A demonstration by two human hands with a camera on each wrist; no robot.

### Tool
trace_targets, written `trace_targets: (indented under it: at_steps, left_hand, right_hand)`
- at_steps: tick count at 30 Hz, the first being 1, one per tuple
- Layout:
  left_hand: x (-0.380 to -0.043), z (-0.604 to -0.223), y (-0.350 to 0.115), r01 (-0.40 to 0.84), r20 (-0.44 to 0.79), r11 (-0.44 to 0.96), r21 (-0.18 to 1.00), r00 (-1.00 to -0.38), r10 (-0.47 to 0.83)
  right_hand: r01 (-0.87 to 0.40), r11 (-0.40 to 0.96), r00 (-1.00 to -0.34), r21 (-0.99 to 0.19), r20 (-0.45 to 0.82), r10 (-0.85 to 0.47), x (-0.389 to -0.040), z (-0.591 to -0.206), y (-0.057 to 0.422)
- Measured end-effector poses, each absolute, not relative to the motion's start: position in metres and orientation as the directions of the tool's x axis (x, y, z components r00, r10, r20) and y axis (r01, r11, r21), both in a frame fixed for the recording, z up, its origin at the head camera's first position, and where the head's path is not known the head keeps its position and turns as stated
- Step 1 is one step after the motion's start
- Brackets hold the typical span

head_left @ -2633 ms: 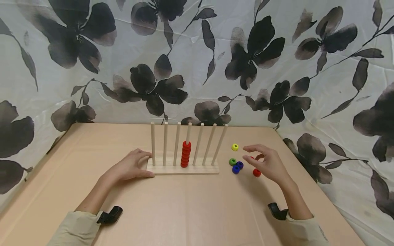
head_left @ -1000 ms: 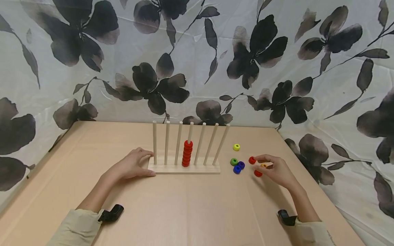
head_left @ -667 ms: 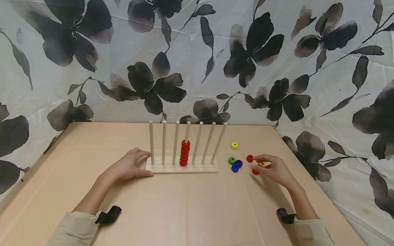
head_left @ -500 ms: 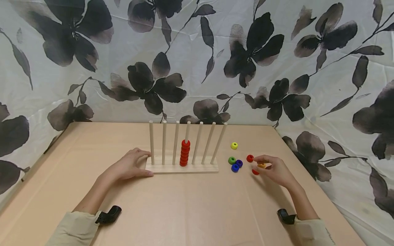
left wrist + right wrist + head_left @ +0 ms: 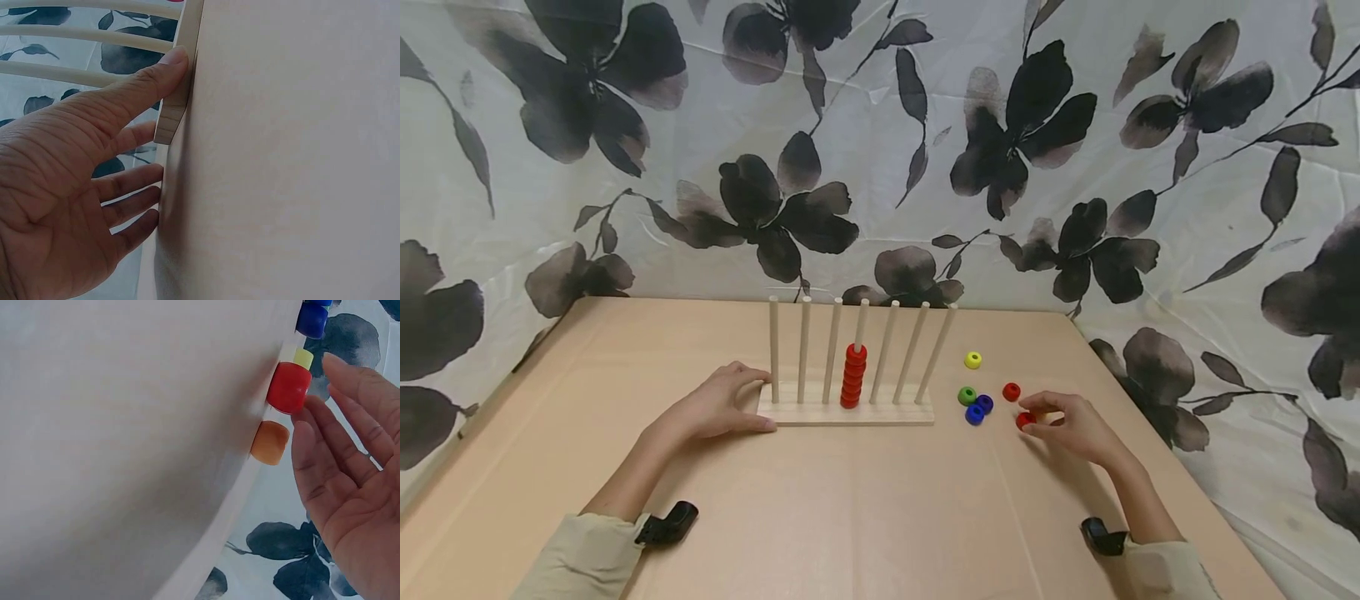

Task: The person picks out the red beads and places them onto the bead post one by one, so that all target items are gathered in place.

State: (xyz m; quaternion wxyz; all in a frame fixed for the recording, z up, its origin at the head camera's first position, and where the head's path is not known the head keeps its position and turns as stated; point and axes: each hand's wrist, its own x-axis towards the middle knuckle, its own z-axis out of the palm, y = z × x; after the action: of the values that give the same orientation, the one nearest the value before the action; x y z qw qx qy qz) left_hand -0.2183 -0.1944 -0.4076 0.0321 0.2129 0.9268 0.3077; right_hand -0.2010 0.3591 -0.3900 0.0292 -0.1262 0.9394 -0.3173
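A wooden peg stand (image 5: 854, 413) with several upright pegs stands mid-table, a stack of red beads (image 5: 852, 377) on its middle peg. My left hand (image 5: 721, 405) grips the stand's left end, the thumb on the front edge and a finger behind, as the left wrist view shows too. At the right, my right hand (image 5: 1071, 427) has its thumb and fingers spread around the nearer red bead (image 5: 289, 387). In the right wrist view the fingertips are close to that bead, not closed on it. An orange bead (image 5: 270, 442) lies near it, hidden by the hand in the head view.
Between stand and right hand lie a green bead (image 5: 967, 396), two blue beads (image 5: 974, 414), and another red bead (image 5: 1011, 392). A yellow bead (image 5: 973, 360) lies farther back. Flowered cloth (image 5: 887, 150) hangs behind the table.
My right hand has come down beside the beads and shifted slightly nearer to me, towards the nearer red bead; it now covers the orange bead. My left hand stays on the stand.
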Motion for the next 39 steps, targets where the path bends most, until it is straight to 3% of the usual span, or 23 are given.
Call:
trace_targets:
  at_steps: [15, 39]
  left_hand:
    - [-0.2174, -0.4085, -0.1930, 0.367, 0.061, 0.723, 0.585, -0.909, 0.411]
    - [-0.2169, -0.4083, -0.1952, 0.378, 0.069, 0.716, 0.586, -0.904, 0.421]
  right_hand:
    - [-0.212, 0.757, -0.952, -0.618, -0.044, -0.303, -0.2069, -0.3978, 0.3648]
    - [-0.240, 0.773, -0.954, -0.587, -0.003, -0.299, -0.2061, -0.3969, 0.3637]
